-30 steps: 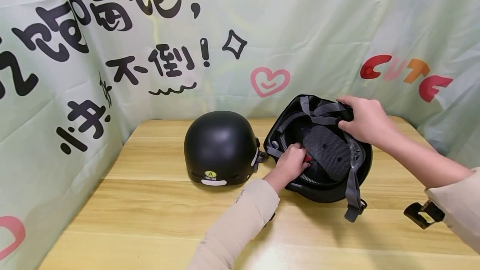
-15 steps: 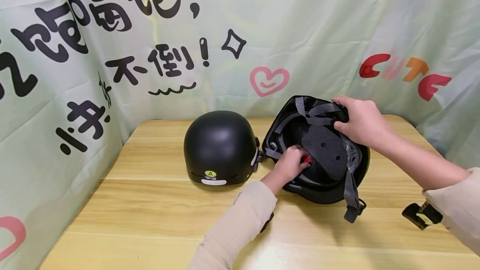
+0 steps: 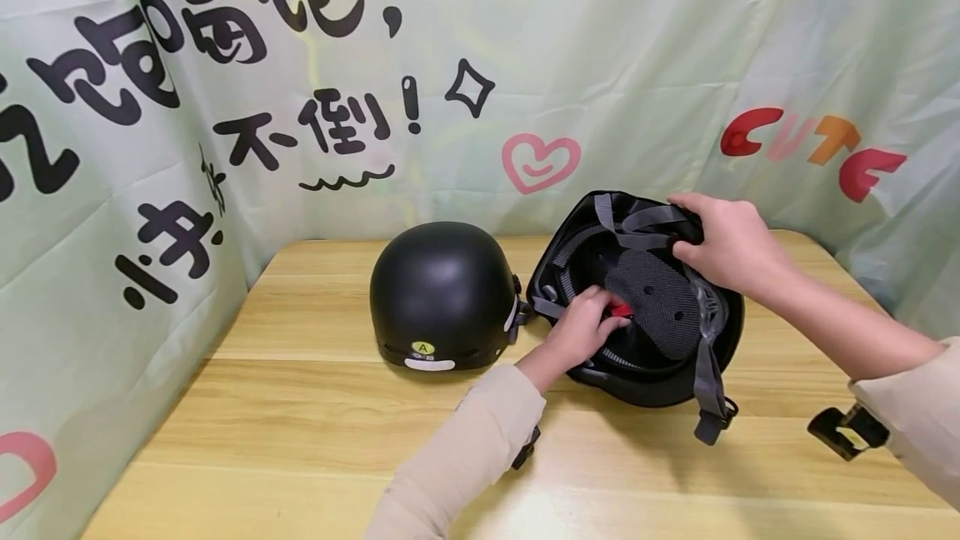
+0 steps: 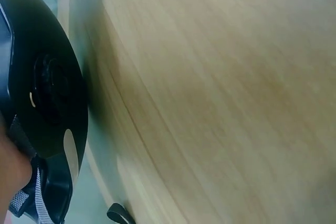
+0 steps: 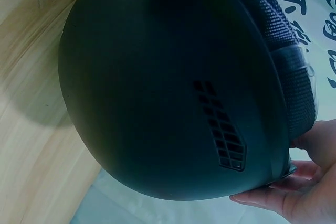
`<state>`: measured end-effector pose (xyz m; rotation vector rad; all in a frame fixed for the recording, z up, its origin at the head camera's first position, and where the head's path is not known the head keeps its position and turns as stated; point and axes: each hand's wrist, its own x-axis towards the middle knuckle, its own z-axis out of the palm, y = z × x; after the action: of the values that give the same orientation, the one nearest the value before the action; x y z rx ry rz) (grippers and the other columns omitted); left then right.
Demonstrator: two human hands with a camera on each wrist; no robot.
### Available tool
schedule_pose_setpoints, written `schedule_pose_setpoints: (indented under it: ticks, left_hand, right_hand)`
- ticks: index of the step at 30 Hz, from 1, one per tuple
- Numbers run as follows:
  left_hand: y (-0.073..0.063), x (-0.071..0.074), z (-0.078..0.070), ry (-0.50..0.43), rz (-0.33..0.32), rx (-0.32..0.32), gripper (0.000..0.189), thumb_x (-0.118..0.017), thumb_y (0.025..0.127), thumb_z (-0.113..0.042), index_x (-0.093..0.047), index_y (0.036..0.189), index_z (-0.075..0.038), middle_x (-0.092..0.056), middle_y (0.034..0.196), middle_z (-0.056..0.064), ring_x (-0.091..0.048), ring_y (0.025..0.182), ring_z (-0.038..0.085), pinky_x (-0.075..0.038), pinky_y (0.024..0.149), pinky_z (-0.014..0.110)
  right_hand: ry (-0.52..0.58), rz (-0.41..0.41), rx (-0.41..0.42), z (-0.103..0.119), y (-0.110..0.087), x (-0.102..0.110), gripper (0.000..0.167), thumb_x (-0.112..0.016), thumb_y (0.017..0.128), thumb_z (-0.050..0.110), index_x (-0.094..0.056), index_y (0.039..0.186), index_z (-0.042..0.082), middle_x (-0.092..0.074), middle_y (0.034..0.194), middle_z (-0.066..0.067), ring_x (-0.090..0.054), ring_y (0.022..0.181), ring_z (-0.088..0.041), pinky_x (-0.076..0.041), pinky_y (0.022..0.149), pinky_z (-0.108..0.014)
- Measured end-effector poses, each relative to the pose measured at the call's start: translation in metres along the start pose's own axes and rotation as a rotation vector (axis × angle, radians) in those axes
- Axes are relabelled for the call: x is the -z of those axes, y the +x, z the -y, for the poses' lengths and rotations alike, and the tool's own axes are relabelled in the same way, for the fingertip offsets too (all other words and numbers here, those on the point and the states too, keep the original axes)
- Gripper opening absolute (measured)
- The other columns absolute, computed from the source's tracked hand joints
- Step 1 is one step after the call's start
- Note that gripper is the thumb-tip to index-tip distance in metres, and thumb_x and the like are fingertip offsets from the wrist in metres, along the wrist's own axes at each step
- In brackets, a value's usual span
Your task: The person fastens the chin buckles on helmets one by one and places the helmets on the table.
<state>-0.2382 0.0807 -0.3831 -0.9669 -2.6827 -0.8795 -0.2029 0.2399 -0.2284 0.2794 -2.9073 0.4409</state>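
Note:
A black helmet (image 3: 645, 386) is tipped on its side on the wooden table, its padded inside facing me. My right hand (image 3: 731, 240) grips its upper right rim, thumb inside and fingers outside; the right wrist view shows that hand (image 5: 302, 190) on the rim beside the vented shell (image 5: 157, 103). Reaching into the hollow, my left hand (image 3: 579, 327) pinches a small red piece (image 3: 621, 309), mostly covered by the fingers, so its kind cannot be told. Grey straps (image 3: 708, 373) with a black buckle (image 3: 712, 426) hang from the near right side.
Another black helmet (image 3: 442, 290), with a yellow "A" sticker (image 3: 423, 348), stands dome up just left of the first. The wooden table (image 3: 300, 432) spreads in front. Behind it hangs a printed curtain (image 3: 637, 40).
My left hand has shifted slightly inside the helmet, and more of the red piece shows beyond its fingertips. The right hand keeps its grip; the helmet has barely moved.

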Motion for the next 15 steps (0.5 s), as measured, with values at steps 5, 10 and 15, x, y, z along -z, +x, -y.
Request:
schedule_pose_setpoints:
  ticks: [5,10,15]
  left_hand:
    - [-0.002,0.002,0.000,-0.029,-0.023,-0.019,0.021,-0.059,0.090,-0.027,-0.062,0.102,-0.010,-0.064,0.102,0.000,-0.061,0.096,0.009,-0.046,0.082,0.011]
    - [-0.001,0.010,-0.001,-0.006,-0.050,-0.059,0.025,-0.058,0.090,-0.029,-0.063,0.107,-0.011,-0.065,0.104,-0.001,-0.061,0.097,0.008,-0.046,0.084,0.013]
    - [0.002,0.023,-0.003,-0.041,-0.087,-0.084,0.036,-0.060,0.089,-0.028,-0.062,0.117,-0.005,-0.064,0.108,0.006,-0.061,0.098,0.013,-0.047,0.086,0.015]
  right_hand:
    - [-0.006,-0.010,0.004,-0.003,0.001,-0.001,0.055,-0.061,0.083,0.008,-0.042,0.132,-0.006,-0.050,0.119,-0.039,-0.050,0.095,-0.052,-0.044,0.075,-0.056]
    - [0.005,-0.053,0.017,-0.010,0.002,-0.003,0.052,-0.061,0.082,0.007,-0.045,0.129,-0.007,-0.051,0.118,-0.038,-0.048,0.097,-0.054,-0.042,0.078,-0.058]
    - [0.014,-0.078,0.015,-0.017,0.003,-0.004,0.050,-0.060,0.081,0.006,-0.047,0.127,-0.008,-0.051,0.118,-0.038,-0.047,0.099,-0.055,-0.041,0.080,-0.059]
